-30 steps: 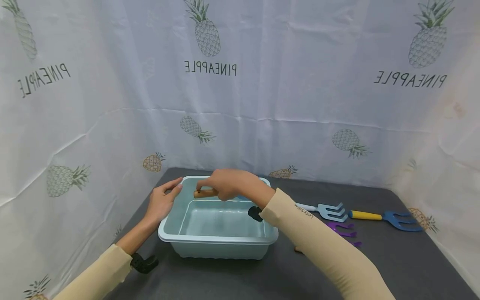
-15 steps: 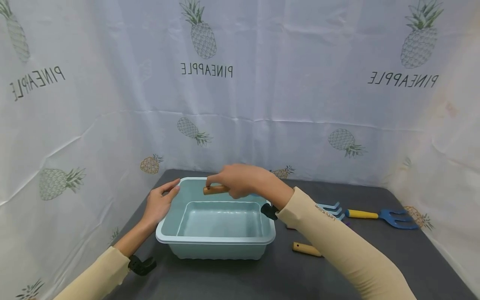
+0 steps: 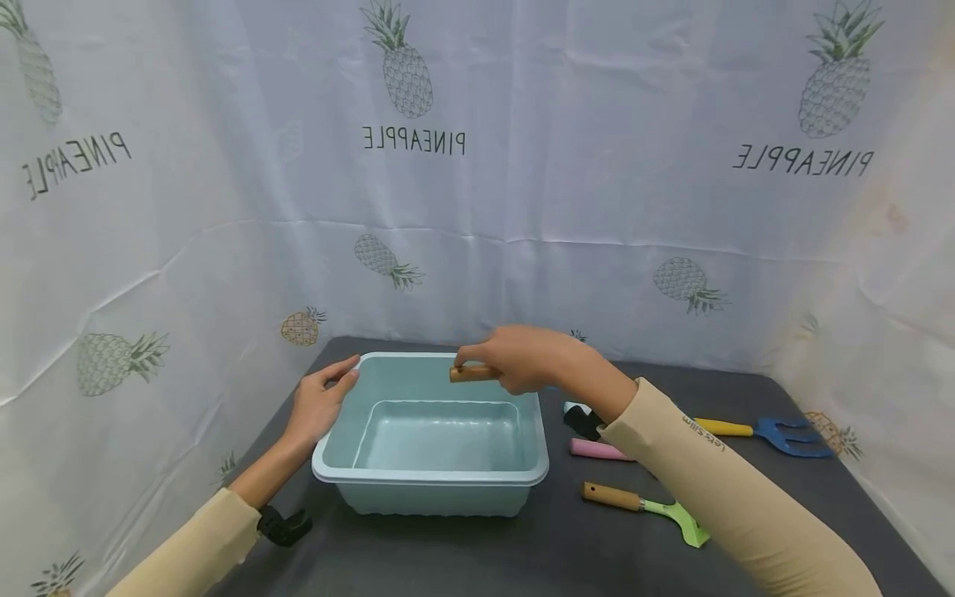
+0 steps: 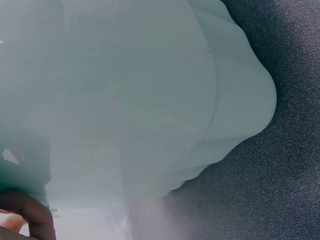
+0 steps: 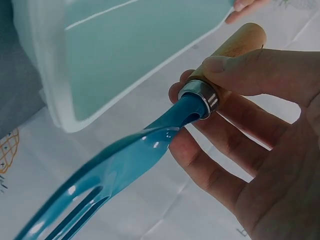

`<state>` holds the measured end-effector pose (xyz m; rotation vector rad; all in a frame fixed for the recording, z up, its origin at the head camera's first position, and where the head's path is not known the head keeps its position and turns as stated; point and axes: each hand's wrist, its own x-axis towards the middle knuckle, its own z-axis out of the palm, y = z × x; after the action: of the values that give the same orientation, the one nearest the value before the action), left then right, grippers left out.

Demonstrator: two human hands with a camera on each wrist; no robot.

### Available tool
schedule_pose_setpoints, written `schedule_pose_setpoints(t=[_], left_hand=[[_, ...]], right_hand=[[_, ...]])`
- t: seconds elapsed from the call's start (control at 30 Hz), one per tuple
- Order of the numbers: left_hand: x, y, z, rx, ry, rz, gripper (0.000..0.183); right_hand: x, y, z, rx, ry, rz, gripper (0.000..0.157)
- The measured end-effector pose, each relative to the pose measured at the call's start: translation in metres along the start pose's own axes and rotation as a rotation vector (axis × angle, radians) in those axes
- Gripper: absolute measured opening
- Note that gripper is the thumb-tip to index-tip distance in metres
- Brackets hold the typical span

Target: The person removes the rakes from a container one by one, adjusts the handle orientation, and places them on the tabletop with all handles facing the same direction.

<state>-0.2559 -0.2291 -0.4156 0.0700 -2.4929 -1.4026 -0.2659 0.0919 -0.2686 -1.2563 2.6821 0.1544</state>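
My left hand (image 3: 317,406) pinches the left rim of a pale blue-green plastic basin (image 3: 433,477), thumb and fingers at the rim. In the left wrist view the basin's outer wall (image 4: 150,90) fills most of the frame, with a bit of a finger (image 4: 35,217) at the lower left. Above the basin's back right corner, my right hand (image 3: 530,356) holds a blue garden hand fork (image 5: 130,155) by its wooden handle (image 3: 473,374). The right wrist view shows thumb and fingers around the handle near its metal collar. From the head, the tines are hidden behind this hand.
Right of the basin lie a green-headed tool (image 3: 679,518) with a wooden handle, a pink handle (image 3: 600,449) partly under the right arm, and a blue fork (image 3: 791,435) with a yellow handle. A pineapple-print curtain (image 3: 477,182) borders the dark table (image 3: 462,555).
My right hand has moved rightward with the blue hand fork, from over the basin's middle to its back right corner. The green tool has come into view. My left hand stays on the rim.
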Motion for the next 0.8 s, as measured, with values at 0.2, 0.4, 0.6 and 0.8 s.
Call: schedule_pose_setpoints(t=[0.2, 0.4, 0.6, 0.8], left_hand=[[-0.001, 0.001, 0.000, -0.013, -0.011, -0.013, 0.050], [-0.002, 0.002, -0.002, -0.009, -0.023, -0.016, 0.050], [-0.002, 0.003, -0.001, 0.007, -0.014, -0.009, 0.049], [-0.002, 0.004, -0.001, 0.000, -0.016, -0.014, 0.049]], right_hand=[[-0.015, 0.010, 0.006, 0.009, 0.019, -0.002, 0.070], [-0.031, 0.019, 0.012, 0.005, 0.052, 0.004, 0.067], [-0.047, 0.029, 0.016, 0.003, 0.085, 0.009, 0.057], [-0.061, 0.039, 0.020, 0.003, 0.103, 0.012, 0.058]])
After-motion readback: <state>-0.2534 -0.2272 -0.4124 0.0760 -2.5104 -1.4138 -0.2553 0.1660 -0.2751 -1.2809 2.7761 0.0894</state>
